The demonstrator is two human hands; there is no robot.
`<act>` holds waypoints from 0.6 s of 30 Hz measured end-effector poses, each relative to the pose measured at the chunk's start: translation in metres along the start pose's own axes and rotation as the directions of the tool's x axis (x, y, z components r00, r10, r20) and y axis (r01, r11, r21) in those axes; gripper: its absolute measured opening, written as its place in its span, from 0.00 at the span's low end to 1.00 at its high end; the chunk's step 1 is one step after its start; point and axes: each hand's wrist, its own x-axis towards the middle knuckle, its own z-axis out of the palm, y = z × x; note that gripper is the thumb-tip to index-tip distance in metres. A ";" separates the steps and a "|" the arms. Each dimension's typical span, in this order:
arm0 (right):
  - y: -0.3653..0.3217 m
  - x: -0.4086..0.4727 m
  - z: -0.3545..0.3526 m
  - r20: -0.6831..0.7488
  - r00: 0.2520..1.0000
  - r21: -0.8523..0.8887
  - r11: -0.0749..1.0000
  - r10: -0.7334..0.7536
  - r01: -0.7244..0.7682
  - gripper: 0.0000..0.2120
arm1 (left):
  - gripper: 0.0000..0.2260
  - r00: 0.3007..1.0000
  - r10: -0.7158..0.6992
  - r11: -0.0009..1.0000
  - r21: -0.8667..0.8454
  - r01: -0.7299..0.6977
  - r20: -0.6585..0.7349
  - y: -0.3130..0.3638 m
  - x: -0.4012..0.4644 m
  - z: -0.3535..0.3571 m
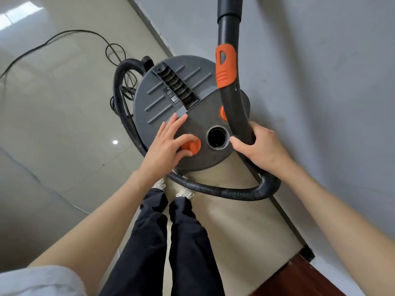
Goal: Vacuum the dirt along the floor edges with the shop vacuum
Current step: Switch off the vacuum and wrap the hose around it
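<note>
- Shop vacuum point(171, 99): grey round lid seen from above, standing on the tiled floor point(53, 103) just beside the wall point(320, 71), directly ahead of the person's feet.
- Left hand point(168, 144): fingers spread flat over the lid, thumb and forefinger around the orange knob point(192, 145). Judged to be the switch; cannot confirm whether it is on.
- Right hand point(258, 147): fingers wrapped round the lower end of the black wand handle point(233, 97), which curves upward and carries an orange grip sleeve point(226, 67). Nozzle end is out of view at the top.
- Ribbed hose point(224, 192) loops from the wand end across the floor by the feet and round the left side of the canister.
- Open round port point(217, 137) in the lid, between the two hands; nothing is plugged into it.
- Power cord point(70, 33) trails over the floor behind the vacuum.
- Dark floor edge strip point(284, 212) runs along the wall base.
- Progress, judged: set-up stage. Wand in hand, control being worked; no nozzle at the edge, so the vacuuming along the edges appears to remain.
</note>
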 end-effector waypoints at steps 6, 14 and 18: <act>0.015 0.010 -0.009 -0.027 1.000 -0.047 0.999 0.001 -0.002 0.14 | 0.12 0.999 -0.024 0.999 -0.025 0.023 -0.037 -0.001 0.000 0.007; 0.014 0.023 -0.021 -0.033 0.999 0.037 0.999 -0.015 0.016 0.11 | 0.12 0.998 -0.038 0.998 -0.051 0.035 -0.047 0.000 0.000 0.009; 0.014 0.031 -0.015 -0.029 1.000 0.030 1.000 0.002 -0.001 0.12 | 0.12 0.995 -0.065 0.994 -0.088 0.059 -0.074 0.000 0.000 0.012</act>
